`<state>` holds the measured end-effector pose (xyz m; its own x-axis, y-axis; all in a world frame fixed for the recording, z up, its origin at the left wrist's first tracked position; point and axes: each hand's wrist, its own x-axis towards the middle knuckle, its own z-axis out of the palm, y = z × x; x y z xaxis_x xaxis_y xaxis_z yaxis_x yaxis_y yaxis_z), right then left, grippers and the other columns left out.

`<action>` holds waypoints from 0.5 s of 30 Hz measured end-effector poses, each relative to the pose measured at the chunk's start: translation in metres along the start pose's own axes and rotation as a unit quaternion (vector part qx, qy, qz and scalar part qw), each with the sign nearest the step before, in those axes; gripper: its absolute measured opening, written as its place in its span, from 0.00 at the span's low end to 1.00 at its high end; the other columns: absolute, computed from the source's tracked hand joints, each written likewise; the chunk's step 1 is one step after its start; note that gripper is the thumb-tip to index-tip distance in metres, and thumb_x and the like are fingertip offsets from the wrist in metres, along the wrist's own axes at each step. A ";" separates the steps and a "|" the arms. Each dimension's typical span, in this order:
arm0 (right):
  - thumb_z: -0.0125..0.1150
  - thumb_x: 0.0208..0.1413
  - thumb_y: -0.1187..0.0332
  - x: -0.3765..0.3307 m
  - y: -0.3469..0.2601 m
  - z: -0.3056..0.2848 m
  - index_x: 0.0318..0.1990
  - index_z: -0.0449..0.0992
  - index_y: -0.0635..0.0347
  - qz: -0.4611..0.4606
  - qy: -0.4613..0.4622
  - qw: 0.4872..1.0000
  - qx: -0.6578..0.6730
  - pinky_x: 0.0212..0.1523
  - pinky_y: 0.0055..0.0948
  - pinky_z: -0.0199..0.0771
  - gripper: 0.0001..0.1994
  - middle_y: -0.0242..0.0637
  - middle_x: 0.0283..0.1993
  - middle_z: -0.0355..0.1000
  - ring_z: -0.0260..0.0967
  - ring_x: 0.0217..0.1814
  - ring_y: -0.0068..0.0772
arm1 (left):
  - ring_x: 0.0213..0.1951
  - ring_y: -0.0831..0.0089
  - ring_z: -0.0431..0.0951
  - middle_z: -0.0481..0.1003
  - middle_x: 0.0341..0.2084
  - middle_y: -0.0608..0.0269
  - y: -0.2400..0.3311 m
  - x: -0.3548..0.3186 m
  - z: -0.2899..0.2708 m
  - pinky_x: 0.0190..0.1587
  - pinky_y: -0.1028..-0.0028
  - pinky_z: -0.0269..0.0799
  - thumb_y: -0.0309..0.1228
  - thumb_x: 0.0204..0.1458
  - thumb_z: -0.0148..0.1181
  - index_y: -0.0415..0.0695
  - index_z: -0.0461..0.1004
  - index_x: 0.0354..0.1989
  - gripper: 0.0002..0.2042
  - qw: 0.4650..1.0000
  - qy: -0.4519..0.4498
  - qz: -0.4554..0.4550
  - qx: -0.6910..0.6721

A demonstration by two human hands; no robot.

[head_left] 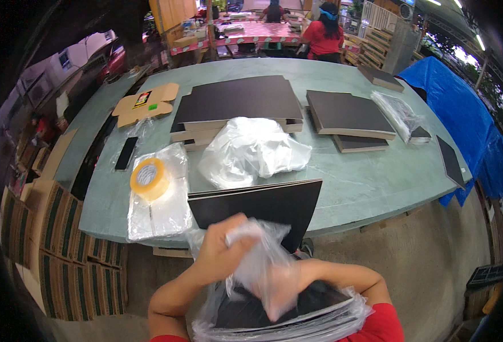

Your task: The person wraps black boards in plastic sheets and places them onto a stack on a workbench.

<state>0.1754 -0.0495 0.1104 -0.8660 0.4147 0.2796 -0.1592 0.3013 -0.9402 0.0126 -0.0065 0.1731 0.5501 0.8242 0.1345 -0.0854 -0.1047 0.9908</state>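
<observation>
My left hand (pixel 228 248) is closed on the crumpled edge of a clear plastic bag (pixel 271 231). Behind a layer of that plastic is my right hand (pixel 280 285), blurred, with its fingers pointing down; their grip is hard to make out. Just beyond the hands, thin black boards (pixel 251 205) stand upright against the near table edge. Below my hands, close to my body, lies a stack of black boards wrapped in clear plastic (pixel 320 302).
On the green table (pixel 354 171) are a bunched plastic bag (pixel 251 151), dark board stacks (pixel 240 97) (pixel 348 111), a tape roll (pixel 149 178) on flat plastic bags (pixel 160 219), a phone (pixel 126 153) and flattened cardboard (pixel 146 105). Cartons (pixel 74 273) stand left; people work beyond.
</observation>
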 end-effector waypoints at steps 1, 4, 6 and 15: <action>0.57 0.43 0.63 0.003 -0.015 -0.006 0.31 0.68 0.63 0.069 -0.014 0.996 -0.049 0.30 0.34 0.66 0.13 0.39 0.21 0.67 0.66 0.26 0.40 | 0.25 0.87 0.63 0.66 0.17 0.70 -0.006 -0.005 -0.004 0.24 0.82 0.59 0.26 0.45 0.54 0.38 0.69 0.25 0.04 0.995 -0.063 0.064 0.053; 0.58 0.40 0.66 0.004 -0.042 -0.026 0.33 0.71 0.62 0.241 -0.004 0.951 -0.193 0.34 0.38 0.66 0.12 0.48 0.28 0.69 0.67 0.34 0.49 | 0.24 0.87 0.64 0.67 0.17 0.70 -0.011 -0.002 -0.011 0.24 0.83 0.60 0.27 0.44 0.56 0.38 0.70 0.24 0.05 0.995 -0.077 0.025 0.060; 0.59 0.39 0.65 0.001 -0.015 -0.015 0.32 0.71 0.62 0.293 -0.094 0.884 -0.352 0.34 0.39 0.67 0.13 0.47 0.27 0.69 0.67 0.33 0.50 | 0.23 0.86 0.65 0.68 0.16 0.69 -0.002 0.002 -0.014 0.24 0.83 0.60 0.28 0.42 0.59 0.38 0.70 0.23 0.06 0.995 -0.055 -0.037 -0.073; 0.55 0.45 0.58 -0.036 -0.021 -0.034 0.28 0.70 0.67 0.241 -0.048 0.967 0.069 0.24 0.31 0.68 0.17 0.42 0.22 0.69 0.68 0.24 0.40 | 0.25 0.69 0.74 0.74 0.21 0.58 -0.016 0.005 -0.053 0.30 0.76 0.68 0.31 0.44 0.55 0.36 0.73 0.28 0.10 0.973 -0.215 0.002 -0.085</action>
<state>0.2262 -0.0413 0.1267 -0.8945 0.3946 -0.2103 0.2172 -0.0277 -0.9757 -0.0272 0.0284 0.1576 0.8434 0.5105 0.1676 -0.2042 0.0160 0.9788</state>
